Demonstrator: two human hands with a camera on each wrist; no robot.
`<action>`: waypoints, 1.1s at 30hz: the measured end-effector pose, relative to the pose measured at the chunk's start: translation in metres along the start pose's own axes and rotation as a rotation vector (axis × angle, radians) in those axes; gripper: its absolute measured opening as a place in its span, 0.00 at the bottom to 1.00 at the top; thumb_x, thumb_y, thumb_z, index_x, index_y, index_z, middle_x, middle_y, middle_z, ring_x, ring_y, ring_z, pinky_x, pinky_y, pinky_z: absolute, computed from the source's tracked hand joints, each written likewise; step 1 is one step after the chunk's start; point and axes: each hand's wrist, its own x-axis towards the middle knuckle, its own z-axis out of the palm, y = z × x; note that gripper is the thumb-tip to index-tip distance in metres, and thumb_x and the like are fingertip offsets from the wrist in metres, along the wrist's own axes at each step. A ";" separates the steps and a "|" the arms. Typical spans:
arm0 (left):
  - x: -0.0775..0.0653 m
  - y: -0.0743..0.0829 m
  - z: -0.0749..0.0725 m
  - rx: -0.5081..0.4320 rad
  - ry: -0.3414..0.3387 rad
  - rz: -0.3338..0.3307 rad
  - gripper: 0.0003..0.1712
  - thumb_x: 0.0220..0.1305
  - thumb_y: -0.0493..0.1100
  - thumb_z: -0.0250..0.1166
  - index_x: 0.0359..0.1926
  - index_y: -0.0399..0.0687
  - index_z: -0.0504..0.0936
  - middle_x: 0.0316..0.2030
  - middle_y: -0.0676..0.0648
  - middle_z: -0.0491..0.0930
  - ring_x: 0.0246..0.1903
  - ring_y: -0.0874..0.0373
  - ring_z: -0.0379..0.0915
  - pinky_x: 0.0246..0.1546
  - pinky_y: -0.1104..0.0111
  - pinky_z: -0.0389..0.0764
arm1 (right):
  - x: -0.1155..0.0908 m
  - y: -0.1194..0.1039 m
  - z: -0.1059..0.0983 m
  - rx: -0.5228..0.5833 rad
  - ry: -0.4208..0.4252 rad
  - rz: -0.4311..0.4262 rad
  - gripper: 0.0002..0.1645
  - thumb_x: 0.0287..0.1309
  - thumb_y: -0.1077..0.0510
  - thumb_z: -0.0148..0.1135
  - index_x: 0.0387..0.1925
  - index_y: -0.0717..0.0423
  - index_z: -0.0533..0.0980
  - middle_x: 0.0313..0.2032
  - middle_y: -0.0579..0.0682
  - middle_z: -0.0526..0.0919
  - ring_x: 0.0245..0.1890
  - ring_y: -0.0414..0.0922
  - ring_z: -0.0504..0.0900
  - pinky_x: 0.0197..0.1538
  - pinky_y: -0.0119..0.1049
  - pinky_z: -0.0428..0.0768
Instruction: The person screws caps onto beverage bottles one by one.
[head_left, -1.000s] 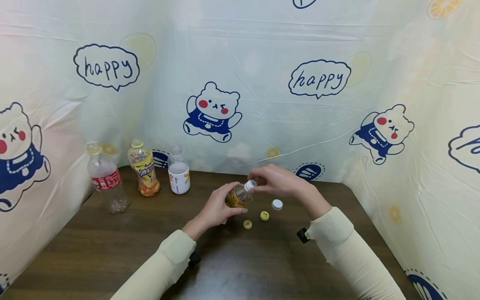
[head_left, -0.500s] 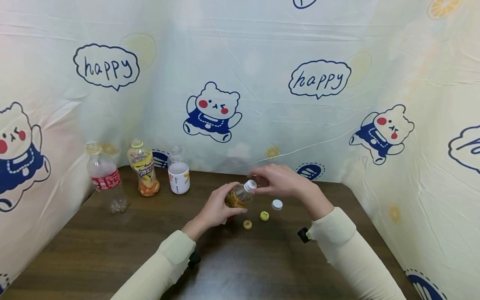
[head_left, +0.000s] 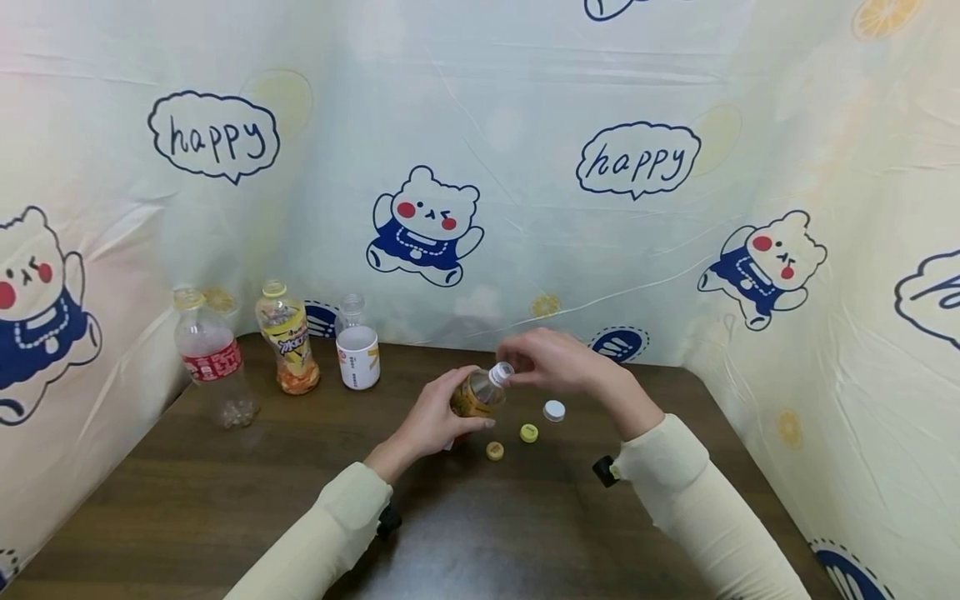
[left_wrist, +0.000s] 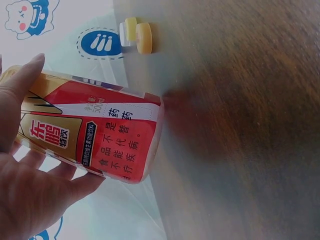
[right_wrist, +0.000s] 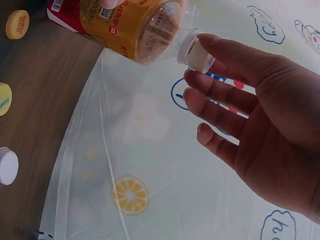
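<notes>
My left hand (head_left: pixel 433 417) grips a plastic drink bottle (left_wrist: pixel 95 125) with a red and gold label, its fingers wrapped round the body. The bottle leans to the right over the table. A white cap (right_wrist: pixel 201 57) sits at its mouth. My right hand (head_left: pixel 558 362) pinches this cap between thumb and index finger; the other fingers curve loosely beside it in the right wrist view. Near the bottle lie three loose caps on the table: a white cap (head_left: pixel 554 410), a yellow cap (head_left: pixel 528 432) and an orange-yellow cap (head_left: pixel 495 451).
Along the back left of the brown table (head_left: pixel 225 500) stand a clear bottle with a red label (head_left: pixel 213 362), a bottle with a yellow label (head_left: pixel 291 342) and a clear bottle with a white label (head_left: pixel 358 358), all capless. A printed curtain (head_left: pixel 525 250) hangs behind.
My right fingers loosened slightly at the cap half a second ago and now close on it again. The left hand and bottle stay nearly in place.
</notes>
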 end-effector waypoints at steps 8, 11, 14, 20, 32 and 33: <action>0.000 0.000 0.001 0.013 0.000 -0.015 0.40 0.45 0.53 0.76 0.60 0.68 0.67 0.49 0.60 0.72 0.46 0.62 0.71 0.46 0.61 0.77 | -0.001 -0.002 0.002 -0.045 0.005 0.086 0.15 0.57 0.33 0.56 0.30 0.36 0.76 0.20 0.36 0.76 0.20 0.37 0.72 0.23 0.33 0.72; 0.000 -0.001 0.001 0.016 0.008 -0.016 0.40 0.44 0.53 0.76 0.59 0.70 0.67 0.48 0.60 0.72 0.45 0.63 0.71 0.46 0.62 0.77 | -0.002 -0.003 0.000 -0.044 0.002 0.099 0.18 0.57 0.32 0.55 0.35 0.37 0.78 0.21 0.35 0.77 0.22 0.36 0.73 0.25 0.33 0.73; 0.000 -0.001 0.001 0.010 0.008 -0.015 0.40 0.44 0.53 0.76 0.59 0.71 0.67 0.48 0.60 0.72 0.46 0.62 0.71 0.46 0.61 0.77 | -0.003 -0.003 -0.004 -0.040 -0.002 0.104 0.22 0.56 0.33 0.56 0.46 0.38 0.76 0.26 0.35 0.78 0.25 0.35 0.74 0.28 0.32 0.74; 0.000 -0.001 0.001 0.010 -0.001 -0.018 0.40 0.44 0.53 0.76 0.59 0.71 0.67 0.49 0.60 0.72 0.47 0.61 0.71 0.48 0.59 0.76 | -0.006 -0.003 -0.009 -0.020 -0.057 0.083 0.34 0.52 0.39 0.65 0.60 0.37 0.68 0.41 0.37 0.79 0.32 0.34 0.75 0.37 0.32 0.75; -0.001 0.001 0.001 0.020 0.001 0.004 0.40 0.44 0.52 0.76 0.59 0.71 0.67 0.48 0.60 0.72 0.45 0.62 0.71 0.47 0.61 0.76 | -0.003 -0.002 -0.005 0.026 -0.070 -0.016 0.16 0.57 0.46 0.63 0.48 0.37 0.75 0.29 0.38 0.78 0.26 0.36 0.74 0.26 0.34 0.74; -0.001 0.001 0.001 0.020 -0.002 0.004 0.40 0.44 0.53 0.76 0.59 0.70 0.67 0.48 0.60 0.72 0.45 0.62 0.71 0.47 0.61 0.76 | -0.003 -0.002 -0.005 0.020 -0.071 -0.017 0.14 0.58 0.46 0.63 0.46 0.38 0.75 0.28 0.38 0.77 0.25 0.36 0.74 0.26 0.34 0.73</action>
